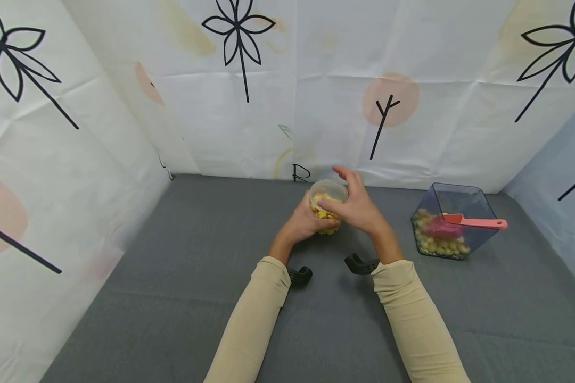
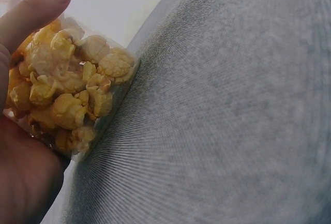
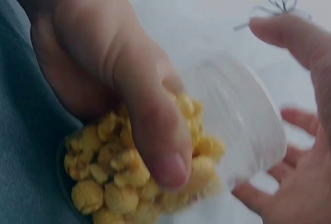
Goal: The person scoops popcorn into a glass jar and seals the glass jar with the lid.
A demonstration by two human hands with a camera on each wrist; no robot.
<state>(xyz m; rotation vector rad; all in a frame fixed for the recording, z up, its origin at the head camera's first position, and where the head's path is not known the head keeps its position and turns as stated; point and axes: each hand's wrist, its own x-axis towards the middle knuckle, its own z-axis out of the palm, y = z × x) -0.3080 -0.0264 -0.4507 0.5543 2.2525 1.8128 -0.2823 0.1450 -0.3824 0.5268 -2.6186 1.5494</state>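
Observation:
A clear plastic jar [image 1: 329, 187] with a translucent top stands on the grey table, partly filled with yellow popcorn [image 2: 67, 79]. My left hand [image 1: 302, 221] grips it low, the thumb lying across the popcorn-filled side in the right wrist view. At the jar's upper right is my right hand [image 1: 361, 207], its fingers spread around the translucent top [image 3: 248, 115]. In the right wrist view those fingers reach the rim and one stands well apart from it.
On the right stands a clear bluish bin [image 1: 481, 242] with popcorn in its bottom. A pink scoop [image 1: 484, 223] leans in it, handle jutting past the rim to the right. White printed cloth [image 1: 335, 101] walls the table's back and sides.

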